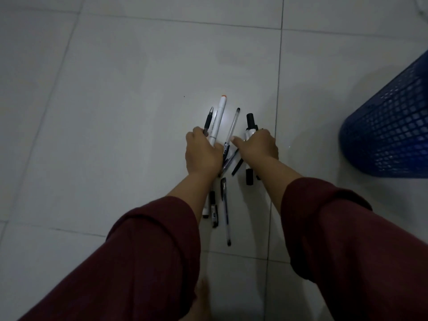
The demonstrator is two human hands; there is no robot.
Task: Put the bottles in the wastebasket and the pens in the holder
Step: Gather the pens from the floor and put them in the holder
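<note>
Several pens lie in a loose pile on the grey tiled floor (115, 112). My left hand (202, 154) is closed over a white marker with an orange tip (218, 117) and a black-grip pen (207, 120). My right hand (257, 147) is closed over a black-capped marker (251, 122), with its thumb by a clear pen (234, 125). More pens lie between and under my wrists, among them a clear pen (225, 212) and a dark pen (213, 208). No bottle and no pen holder are in view.
A blue mesh wastebasket (389, 126) stands at the right edge, close to my right arm. Dark red sleeves cover both forearms. A bare foot (201, 302) shows at the bottom between my arms.
</note>
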